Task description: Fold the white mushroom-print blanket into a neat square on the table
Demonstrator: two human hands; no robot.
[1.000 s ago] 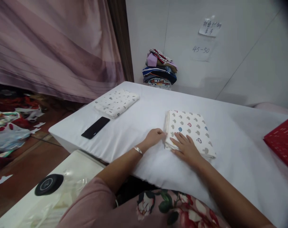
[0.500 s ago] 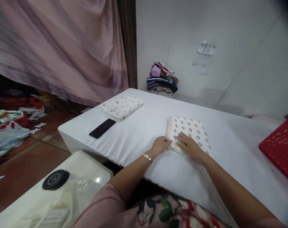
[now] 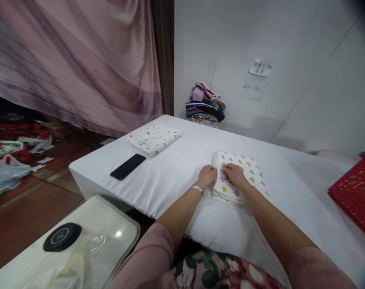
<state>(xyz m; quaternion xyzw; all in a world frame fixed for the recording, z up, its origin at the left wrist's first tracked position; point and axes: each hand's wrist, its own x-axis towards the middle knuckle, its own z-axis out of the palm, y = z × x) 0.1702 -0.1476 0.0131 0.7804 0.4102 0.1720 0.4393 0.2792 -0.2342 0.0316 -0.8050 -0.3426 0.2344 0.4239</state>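
Observation:
A folded white cloth [image 3: 247,166] with grey mushroom-like shapes and a few coloured ones lies on the white-covered table in front of me. At its left edge, my left hand [image 3: 208,175] is closed, its fingers gripping the layered side. My right hand [image 3: 234,175] rests on the cloth's upper face with fingers bent together, seemingly pinching the fabric; its fingertips are partly hidden. Farther left lies another folded white cloth [image 3: 155,138] with small dark prints, apart from both hands.
A black phone [image 3: 128,166] lies on the white table [image 3: 182,168] near its left end. Folded clothes [image 3: 204,104] are stacked by the wall. A red basket [image 3: 355,192] stands at right. Lower left, a white surface [image 3: 110,212] bears a round black object [image 3: 62,237].
My left hand has moved slightly up along the cloth's left edge. My right hand has shifted left and its spread fingers have drawn together. The view has tilted slightly.

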